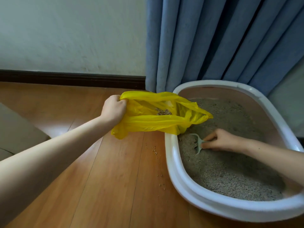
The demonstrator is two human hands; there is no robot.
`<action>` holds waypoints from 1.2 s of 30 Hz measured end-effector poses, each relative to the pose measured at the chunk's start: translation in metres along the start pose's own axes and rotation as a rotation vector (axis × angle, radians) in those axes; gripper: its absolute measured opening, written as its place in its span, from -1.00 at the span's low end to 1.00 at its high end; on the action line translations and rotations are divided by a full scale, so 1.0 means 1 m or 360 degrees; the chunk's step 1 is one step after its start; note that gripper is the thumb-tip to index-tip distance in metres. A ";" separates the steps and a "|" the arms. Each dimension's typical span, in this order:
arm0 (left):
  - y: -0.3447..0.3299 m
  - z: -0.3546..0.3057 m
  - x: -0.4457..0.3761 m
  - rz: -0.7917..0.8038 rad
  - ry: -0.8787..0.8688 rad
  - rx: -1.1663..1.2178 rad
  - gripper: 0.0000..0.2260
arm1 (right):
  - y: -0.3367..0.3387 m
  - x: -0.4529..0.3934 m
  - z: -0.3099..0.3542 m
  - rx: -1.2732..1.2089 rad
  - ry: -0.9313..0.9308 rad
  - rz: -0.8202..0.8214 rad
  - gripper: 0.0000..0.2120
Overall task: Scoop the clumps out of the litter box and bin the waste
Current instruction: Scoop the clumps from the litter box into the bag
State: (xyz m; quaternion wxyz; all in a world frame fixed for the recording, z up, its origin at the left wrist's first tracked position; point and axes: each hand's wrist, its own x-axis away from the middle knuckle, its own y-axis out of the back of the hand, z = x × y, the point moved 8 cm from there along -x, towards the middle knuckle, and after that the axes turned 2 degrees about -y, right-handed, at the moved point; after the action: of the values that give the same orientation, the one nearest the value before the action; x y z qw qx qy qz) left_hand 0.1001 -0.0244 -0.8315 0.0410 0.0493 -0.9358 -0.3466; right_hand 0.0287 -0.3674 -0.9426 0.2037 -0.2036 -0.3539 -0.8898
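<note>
Head view: mid-scoop at a white-rimmed litter box (171,163) set on a wood floor (102,178) against blue curtains (213,38). Right hand (220,140) inside the box, fingers pinched shut on the handle of a pale green scoop (198,143), blade dug edge-down into the grey litter (230,175) near the box's left wall. Left hand (113,109) fisted tight on one edge of a yellow plastic bag (156,122), mouth held open, far end draped over the rim and resting on the litter. Inside the bag, a small cluster of clumps (162,111) already collected. On the floor just beside the box, a scatter of stray granules (155,151).

Step in hand, by the look of it: digging out a further clump, bagging partly done, binning not yet begun. Whether the blade holds anything cannot be told, its face being half buried. Next move likely calls for lifting the scoop level, shaking loose grains back through, then carrying the load the short way to the open bag without tipping over the rim, where spills have plainly landed.
</note>
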 end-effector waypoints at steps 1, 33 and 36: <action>0.000 0.000 0.001 0.0002 0.0001 -0.0005 -0.80 | -0.003 0.004 -0.002 -0.0020 0.0007 0.0029 -0.91; 0.005 -0.003 0.002 -0.0067 -0.0032 -0.0126 -0.76 | 0.049 0.125 -0.029 -0.0697 -0.0331 -0.0691 -0.88; 0.004 -0.004 0.003 -0.0055 -0.0047 -0.0128 -0.78 | 0.047 0.126 -0.027 -0.0678 -0.0321 -0.0729 -0.88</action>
State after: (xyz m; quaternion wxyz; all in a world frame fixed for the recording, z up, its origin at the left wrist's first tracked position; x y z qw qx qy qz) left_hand 0.0974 -0.0237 -0.8259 0.0231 0.0588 -0.9206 -0.3853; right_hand -0.0583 -0.4458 -0.8710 -0.0848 -0.2438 -0.2148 -0.9419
